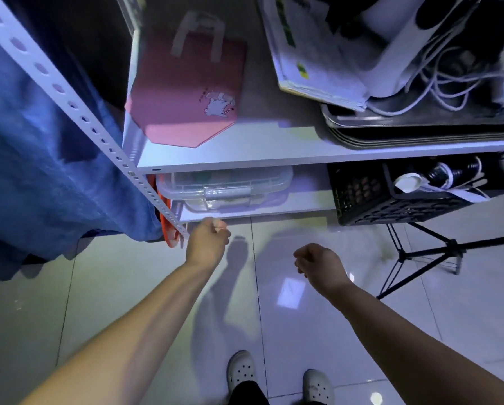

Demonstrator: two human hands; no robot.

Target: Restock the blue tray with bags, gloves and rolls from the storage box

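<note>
1. A glossy pale tiled floor (113,287) is seen underfoot, with two light perforated shoes (242,369) planted near the lower edge of the view.
2. A white shelving unit is faced; its perforated post (78,109) slants down the left side, and a blue cloth (40,156) is draped to the left of it.
3. The clear, lidded storage box (224,187) is set at the left end of the lower shelf (303,200), close to its front edge.
4. On the upper shelf (274,147), a pink bag (186,92) is laid at the left end, overhanging the front edge; dark stacked trays (420,133) and tangled cables (449,83) are kept towards the right.
5. A black lattice crate (376,200) is placed right of the box, with a black tripod (426,255) on the floor beside it.
6. The left hand (207,242) is held just before the lower shelf's front edge, fingers curled in, nothing gripped.
7. The right hand (318,266) is raised over the floor, likewise curled and empty.
</note>
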